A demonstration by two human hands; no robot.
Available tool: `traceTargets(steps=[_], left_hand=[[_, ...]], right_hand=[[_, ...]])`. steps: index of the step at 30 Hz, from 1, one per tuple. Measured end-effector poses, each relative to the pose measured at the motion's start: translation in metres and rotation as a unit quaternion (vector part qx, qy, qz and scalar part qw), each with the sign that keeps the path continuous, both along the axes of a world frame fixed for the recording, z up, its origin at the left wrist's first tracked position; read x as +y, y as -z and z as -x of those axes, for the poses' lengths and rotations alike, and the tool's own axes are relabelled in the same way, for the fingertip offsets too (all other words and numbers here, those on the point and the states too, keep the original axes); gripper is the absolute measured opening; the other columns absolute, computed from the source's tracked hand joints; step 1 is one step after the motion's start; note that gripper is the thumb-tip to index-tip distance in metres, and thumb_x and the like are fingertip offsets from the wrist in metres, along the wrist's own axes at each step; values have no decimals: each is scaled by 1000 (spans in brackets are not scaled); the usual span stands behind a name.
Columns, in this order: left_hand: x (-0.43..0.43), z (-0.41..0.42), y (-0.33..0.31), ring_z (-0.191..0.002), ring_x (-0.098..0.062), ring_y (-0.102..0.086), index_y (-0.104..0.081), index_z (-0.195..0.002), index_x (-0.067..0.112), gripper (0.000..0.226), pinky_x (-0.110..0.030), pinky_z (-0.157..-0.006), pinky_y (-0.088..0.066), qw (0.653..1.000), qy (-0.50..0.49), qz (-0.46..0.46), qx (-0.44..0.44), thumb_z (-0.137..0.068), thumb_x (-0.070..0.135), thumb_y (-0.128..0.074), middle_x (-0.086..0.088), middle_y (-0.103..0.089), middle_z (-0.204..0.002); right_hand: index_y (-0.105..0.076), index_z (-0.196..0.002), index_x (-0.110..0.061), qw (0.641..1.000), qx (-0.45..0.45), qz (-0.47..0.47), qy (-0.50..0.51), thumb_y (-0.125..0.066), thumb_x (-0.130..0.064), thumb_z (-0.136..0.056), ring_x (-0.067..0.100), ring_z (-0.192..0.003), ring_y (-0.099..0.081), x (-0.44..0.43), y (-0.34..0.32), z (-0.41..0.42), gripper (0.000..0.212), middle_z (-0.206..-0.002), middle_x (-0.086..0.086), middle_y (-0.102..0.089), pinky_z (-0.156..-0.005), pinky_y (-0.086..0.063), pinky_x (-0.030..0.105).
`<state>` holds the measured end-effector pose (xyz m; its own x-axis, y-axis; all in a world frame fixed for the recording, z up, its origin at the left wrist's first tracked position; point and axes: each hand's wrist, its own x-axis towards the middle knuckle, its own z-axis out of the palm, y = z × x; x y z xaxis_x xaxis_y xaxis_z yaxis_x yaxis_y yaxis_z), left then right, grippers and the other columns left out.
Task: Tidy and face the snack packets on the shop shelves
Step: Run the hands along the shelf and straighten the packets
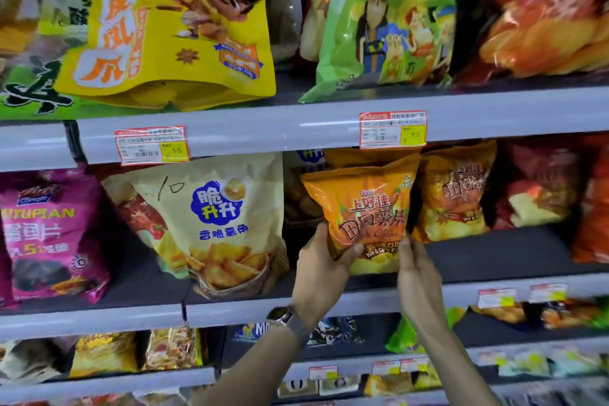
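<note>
Facing step: left hand [321,269] grips orange packet [362,217]; right hand [417,277] spread alongside, contact unclear. Next: square it upright.

The upper shelf [263,132] carries a yellow packet [171,36] at upper left, a green packet [385,20] and a red packet [543,10] at upper right. The middle shelf [494,257] bears a magenta packet [49,234] at far left, a cream packet [217,221], an orange packet [365,208] at centre, a duller orange packet [454,194] beside it.
</note>
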<state>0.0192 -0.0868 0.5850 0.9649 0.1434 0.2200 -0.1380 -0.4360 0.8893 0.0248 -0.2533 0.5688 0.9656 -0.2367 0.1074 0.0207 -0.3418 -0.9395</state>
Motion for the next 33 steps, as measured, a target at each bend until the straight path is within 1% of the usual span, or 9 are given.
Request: traceTargets(steps=[3,5,6,10,12,16,20,25,33], left_hand=[[1,3,8,-108,-11,-68,-55,-129,26,46,-27,-88,-56,999,21,-23,16,-93,42,-77,10,-72,-119],[4,5,13,-113,-15,-67,-53,-136,27,51,-35,-92,-56,998,34,-38,28,-93,44,-75,8,-70,-124],[5,6,14,-116,-17,-67,-51,-139,27,54,-36,-94,-56,998,37,-42,33,-93,43,-75,7,-70,-127],[11,19,15,-130,-24,-58,-36,-157,29,78,-40,-103,-52,994,46,-88,53,-91,35,-77,4,-61,-143],[14,29,15,-134,-27,-53,-29,-162,26,85,-42,-104,-51,990,46,-118,55,-92,33,-75,-1,-56,-147],[22,58,10,-140,-31,-43,-29,-163,17,76,-42,-109,-44,982,48,-164,82,-99,35,-67,-4,-46,-152],[26,88,9,-107,-28,-64,-57,-142,26,45,-43,-85,-55,976,79,-193,63,-98,32,-67,0,-66,-127],[3,112,20,-117,-26,-66,-59,-136,33,39,-45,-90,-56,950,136,-262,102,-98,43,-63,4,-70,-125],[-62,141,27,-127,-20,-61,-50,-143,40,44,-37,-98,-52,913,179,-333,151,-101,55,-52,11,-64,-136]], right_hand=[[-62,-122,-28,999,3,42,-7,-33,-50,-109,25,-101,-61,-8,9,3,38,-103,-6,-66,-80,-46,40],[-60,-99,-26,998,0,66,-10,-41,-35,-110,30,-89,-61,-12,16,4,24,-86,-4,-63,-69,-43,36],[-59,-97,-25,997,-4,78,-10,-43,-31,-110,30,-89,-61,-14,17,6,21,-85,-4,-62,-70,-41,36],[-66,-117,-24,989,5,145,-26,-48,-34,-108,26,-100,-60,-19,13,17,22,-104,-3,-68,-78,-43,37],[-66,-129,-20,982,18,187,-24,-54,-34,-105,28,-114,-59,-23,9,27,30,-121,2,-67,-90,-49,40],[-56,-144,-24,957,58,281,-30,-59,-38,-102,27,-132,-51,-30,-2,63,44,-141,2,-59,-103,-47,42],[-57,-142,-26,928,112,352,-47,-59,-47,-100,27,-125,-57,-40,-5,102,48,-135,1,-63,-95,-52,42],[-63,-131,-29,912,167,369,-62,-51,-56,-97,29,-113,-63,-60,-5,149,45,-122,-1,-70,-90,-53,44],[-52,-142,-39,888,196,414,-31,-47,-54,-102,17,-128,-54,-111,-8,192,43,-140,-13,-59,-99,-45,33]])
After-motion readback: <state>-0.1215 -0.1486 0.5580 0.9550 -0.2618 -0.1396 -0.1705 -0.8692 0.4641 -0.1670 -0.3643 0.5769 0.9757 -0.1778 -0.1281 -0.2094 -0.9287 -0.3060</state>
